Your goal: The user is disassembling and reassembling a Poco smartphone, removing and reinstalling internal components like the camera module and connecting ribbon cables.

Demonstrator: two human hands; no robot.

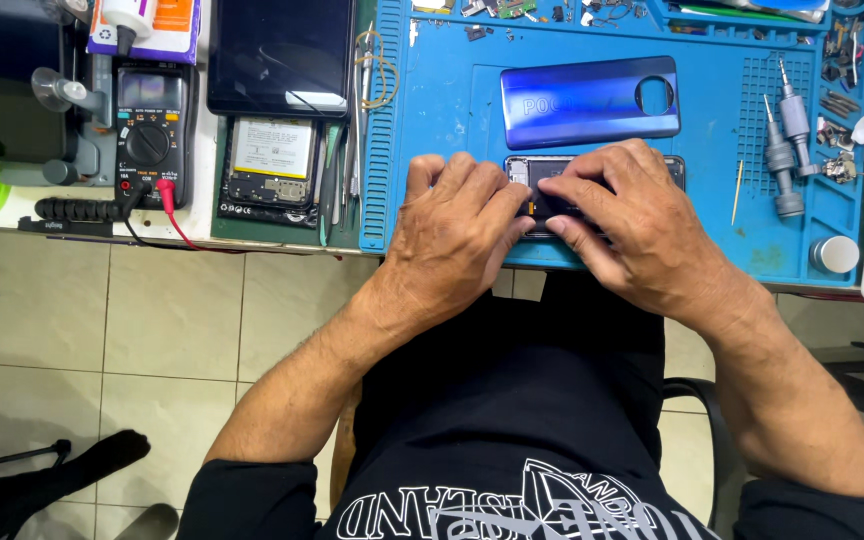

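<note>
Two hands (pixel 457 235) (pixel 632 225) pressing one opened phone (pixel 542 170), one blue back cover (pixel 582 100), two screwdrivers (pixel 782 170) (pixel 795 115)

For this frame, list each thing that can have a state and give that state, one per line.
Opened phone: back cover off, lying flat on the blue mat, mostly hidden by both hands.
Blue back cover: detached, lying flat above the phone.
Left hand: resting on the phone's left end.
Right hand: fingers pressing on the phone's middle.
Multimeter: leads plugged in; display unreadable.
Tablet: screen dark.
Second opened phone: cover off, insides exposed.

Opened phone (pixel 530 172) on mat (pixel 712 240), back cover (pixel 572 103) behind, multimeter (pixel 149 130) far left.
</note>
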